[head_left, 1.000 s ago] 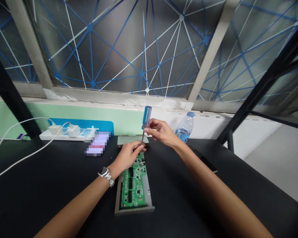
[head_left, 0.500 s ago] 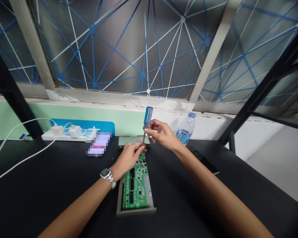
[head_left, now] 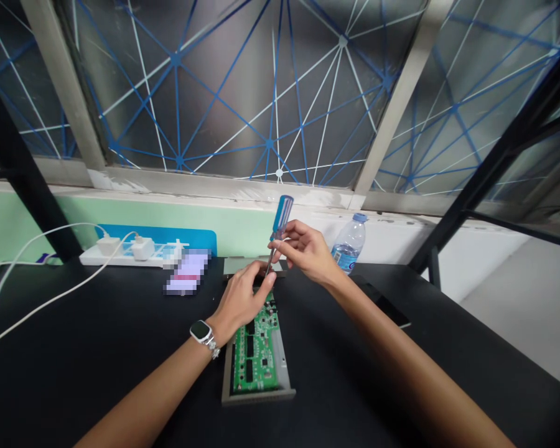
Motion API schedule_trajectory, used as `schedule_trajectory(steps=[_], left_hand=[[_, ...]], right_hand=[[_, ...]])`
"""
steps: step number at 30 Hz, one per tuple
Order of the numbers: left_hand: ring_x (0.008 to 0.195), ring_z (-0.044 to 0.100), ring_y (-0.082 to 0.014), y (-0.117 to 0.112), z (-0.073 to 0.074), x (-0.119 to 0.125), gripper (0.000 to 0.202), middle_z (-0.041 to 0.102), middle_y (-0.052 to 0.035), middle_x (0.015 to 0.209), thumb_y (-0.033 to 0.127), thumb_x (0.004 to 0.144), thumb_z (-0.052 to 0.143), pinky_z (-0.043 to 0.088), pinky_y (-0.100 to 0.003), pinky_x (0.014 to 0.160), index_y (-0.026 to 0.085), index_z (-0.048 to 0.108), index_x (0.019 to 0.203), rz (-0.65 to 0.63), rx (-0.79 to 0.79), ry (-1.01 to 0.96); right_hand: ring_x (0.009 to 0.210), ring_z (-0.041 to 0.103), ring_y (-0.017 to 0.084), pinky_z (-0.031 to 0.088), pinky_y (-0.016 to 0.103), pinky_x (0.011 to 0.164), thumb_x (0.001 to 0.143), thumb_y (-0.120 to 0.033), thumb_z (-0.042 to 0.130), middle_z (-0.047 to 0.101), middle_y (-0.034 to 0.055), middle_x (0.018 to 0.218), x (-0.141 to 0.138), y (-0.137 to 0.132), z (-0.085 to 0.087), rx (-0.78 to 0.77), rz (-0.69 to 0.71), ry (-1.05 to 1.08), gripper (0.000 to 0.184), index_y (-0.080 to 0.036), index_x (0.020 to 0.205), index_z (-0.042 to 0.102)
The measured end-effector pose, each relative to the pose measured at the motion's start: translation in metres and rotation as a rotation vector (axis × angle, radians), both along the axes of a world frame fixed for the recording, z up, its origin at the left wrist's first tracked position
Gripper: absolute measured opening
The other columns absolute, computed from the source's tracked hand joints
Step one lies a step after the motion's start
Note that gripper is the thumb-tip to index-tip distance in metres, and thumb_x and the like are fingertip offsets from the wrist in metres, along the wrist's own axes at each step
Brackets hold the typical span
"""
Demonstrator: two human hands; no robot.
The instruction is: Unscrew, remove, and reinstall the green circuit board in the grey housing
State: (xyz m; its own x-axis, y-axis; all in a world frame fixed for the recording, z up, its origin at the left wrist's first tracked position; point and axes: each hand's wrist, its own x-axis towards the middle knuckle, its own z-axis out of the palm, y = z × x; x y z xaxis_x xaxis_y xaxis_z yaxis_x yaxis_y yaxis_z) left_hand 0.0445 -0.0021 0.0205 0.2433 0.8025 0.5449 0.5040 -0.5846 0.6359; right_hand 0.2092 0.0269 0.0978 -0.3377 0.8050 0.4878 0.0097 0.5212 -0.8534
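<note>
A green circuit board (head_left: 257,350) lies in an open grey metal case (head_left: 282,367) on the black table. My right hand (head_left: 308,249) is closed round the lower part of a blue-handled screwdriver (head_left: 280,220), which leans slightly right with its shaft pointing down at the board's far end. My left hand (head_left: 240,297), with a watch on the wrist, rests on the board's far end. Its fingertips pinch together around the screwdriver's shaft near the tip. The tip itself is hidden by the fingers.
A clear water bottle (head_left: 350,244) stands behind my right hand. A grey cover plate (head_left: 236,265) lies beyond the board. A white power strip (head_left: 126,254) with chargers and white cables (head_left: 42,298) is at the back left. A dark flat object (head_left: 387,308) lies to the right.
The screwdriver's handle has tilted a little to the right and my left fingers have shifted up along the shaft. The view has moved slightly.
</note>
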Motion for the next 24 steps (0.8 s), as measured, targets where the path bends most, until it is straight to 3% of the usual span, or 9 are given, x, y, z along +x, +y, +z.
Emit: schedule_trajectory(steps=[4, 8, 12, 15, 17, 20, 24], left_hand=[[0.091, 0.064, -0.0208, -0.003, 0.01, -0.006, 0.023, 0.067, -0.0063, 0.099, 0.036, 0.097, 0.043, 0.047, -0.032, 0.083, 0.02, 0.057, 0.105, 0.069, 0.078, -0.021], [0.064, 0.06, -0.0181, -0.012, 0.019, -0.023, 0.017, 0.061, -0.0001, 0.073, 0.037, 0.092, 0.048, 0.042, -0.028, 0.06, 0.022, 0.052, 0.1, 0.211, -0.006, 0.131], [0.052, 0.058, -0.0211, -0.034, 0.017, -0.041, 0.02, 0.056, 0.0025, 0.053, 0.041, 0.088, 0.049, 0.03, -0.028, 0.05, 0.023, 0.052, 0.095, 0.303, -0.181, 0.432], [0.058, 0.063, -0.0273, -0.049, 0.011, -0.045, 0.026, 0.061, -0.0044, 0.058, 0.047, 0.086, 0.049, 0.031, -0.03, 0.051, 0.022, 0.053, 0.079, 0.36, -0.234, 0.587], [0.063, 0.066, -0.0316, -0.055, 0.009, -0.044, 0.031, 0.064, -0.0089, 0.063, 0.047, 0.086, 0.048, 0.035, -0.032, 0.053, 0.021, 0.053, 0.07, 0.371, -0.282, 0.655], [0.07, 0.068, -0.0355, -0.058, 0.005, -0.042, 0.031, 0.067, -0.0136, 0.068, 0.044, 0.084, 0.048, 0.041, -0.036, 0.057, 0.02, 0.055, 0.066, 0.362, -0.347, 0.688], [0.074, 0.07, -0.0373, -0.056, -0.001, -0.044, 0.03, 0.069, -0.0157, 0.073, 0.043, 0.085, 0.046, 0.046, -0.039, 0.061, 0.019, 0.059, 0.071, 0.333, -0.354, 0.701]], right_hand=[[0.044, 0.056, 0.007, 0.043, 0.02, 0.037, 0.079, -0.041, 0.072, 0.057, -0.0036, 0.078, 0.004, -0.009, 0.014, 0.072, -0.145, 0.165, 0.034, -0.022, 0.093, 0.048], [0.032, 0.039, 0.006, 0.036, 0.022, 0.031, 0.084, -0.045, 0.064, 0.051, -0.0081, 0.063, 0.027, -0.019, 0.011, -0.053, -0.334, 0.095, 0.041, -0.022, 0.114, 0.047], [0.036, 0.042, 0.012, 0.034, 0.024, 0.036, 0.09, -0.045, 0.053, 0.044, -0.0095, 0.055, 0.055, -0.03, -0.025, -0.146, -0.449, -0.26, 0.063, -0.018, 0.142, 0.033], [0.052, 0.054, 0.017, 0.039, 0.027, 0.05, 0.091, -0.037, 0.05, 0.052, -0.0026, 0.059, 0.065, -0.041, -0.06, -0.09, -0.496, -0.651, 0.063, -0.009, 0.145, 0.035], [0.06, 0.06, 0.021, 0.04, 0.03, 0.056, 0.09, -0.033, 0.048, 0.06, 0.0029, 0.066, 0.065, -0.049, -0.076, -0.112, -0.52, -0.865, 0.062, -0.008, 0.146, 0.035], [0.073, 0.067, 0.027, 0.041, 0.032, 0.062, 0.092, -0.035, 0.045, 0.068, 0.01, 0.08, 0.059, -0.061, -0.087, -0.143, -0.587, -1.112, 0.057, -0.016, 0.145, 0.039], [0.083, 0.07, 0.033, 0.042, 0.036, 0.066, 0.093, -0.038, 0.042, 0.072, 0.0141, 0.09, 0.05, -0.072, -0.089, -0.128, -0.645, -1.282, 0.053, -0.018, 0.142, 0.042]])
